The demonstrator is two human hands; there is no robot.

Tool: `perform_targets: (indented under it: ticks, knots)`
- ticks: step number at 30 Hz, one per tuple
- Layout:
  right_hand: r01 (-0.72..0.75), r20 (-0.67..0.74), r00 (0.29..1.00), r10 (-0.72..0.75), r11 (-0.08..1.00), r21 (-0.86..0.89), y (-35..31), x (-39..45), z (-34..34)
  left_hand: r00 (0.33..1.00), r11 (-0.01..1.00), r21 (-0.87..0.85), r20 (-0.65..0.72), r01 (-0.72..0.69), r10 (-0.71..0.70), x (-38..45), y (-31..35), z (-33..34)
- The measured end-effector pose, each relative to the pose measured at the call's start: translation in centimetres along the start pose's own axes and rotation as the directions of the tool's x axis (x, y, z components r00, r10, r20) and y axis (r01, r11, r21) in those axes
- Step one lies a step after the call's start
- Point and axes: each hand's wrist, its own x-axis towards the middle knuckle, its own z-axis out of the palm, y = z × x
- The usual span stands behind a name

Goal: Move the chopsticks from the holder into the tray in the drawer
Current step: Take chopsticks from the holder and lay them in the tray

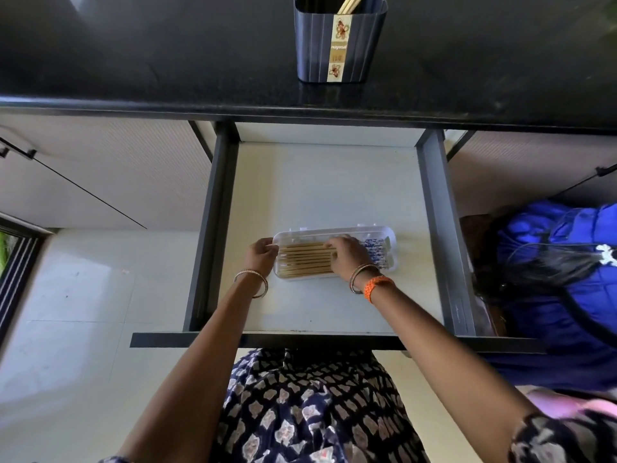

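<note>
A clear plastic tray (389,237) lies in the open drawer (327,182). Several wooden chopsticks (303,260) with blue-patterned ends lie side by side in it. My left hand (260,257) grips the tray's left end. My right hand (349,259) rests palm down on the chopsticks in the tray, fingers spread over them. On the black counter stands a dark holder (340,45) with a gold label, and a few chopsticks (350,2) stick out of its top.
The drawer has dark side rails (213,228) and a dark front edge (267,339). A person in a blue jacket (561,289) crouches at the right of the drawer. Cabinet doors flank both sides. Pale floor tiles lie at lower left.
</note>
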Motion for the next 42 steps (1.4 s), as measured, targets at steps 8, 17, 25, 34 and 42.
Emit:
perform_targets:
  ticks: [8, 17, 25, 34, 42]
  knots:
    - [0.073, 0.073, 0.996, -0.053, 0.950, -0.303, -0.5, 0.3, -1.6, 0.994, 0.991, 0.105, -0.061, -0.087, 0.094, -1.4, 2.6, -0.4]
    - [0.342, -0.583, 0.811, -0.043, 0.844, 0.413, -8.0, 6.2, -22.2, 0.629, 0.629, 0.223, -0.080, -0.745, 0.774, -0.7, 26.0, -1.3]
    - [0.102, -0.477, 0.785, 0.396, 0.677, 0.729, -7.7, 19.3, -31.6, 0.568, 0.366, 0.574, 0.220, -0.732, 0.793, 4.8, 35.2, -0.5]
    - [0.241, -0.413, 0.835, 0.365, 0.431, 0.869, -8.8, 25.4, -32.6, 0.611, 0.332, 0.616, 0.317, -0.715, 0.726, 8.7, 35.0, -1.1]
    - [0.322, -0.492, 0.748, 0.447, 0.403, 0.856, -9.2, 26.6, -32.8, 0.625, 0.384, 0.587, 0.284, -0.713, 0.727, 8.3, 35.5, -1.0]
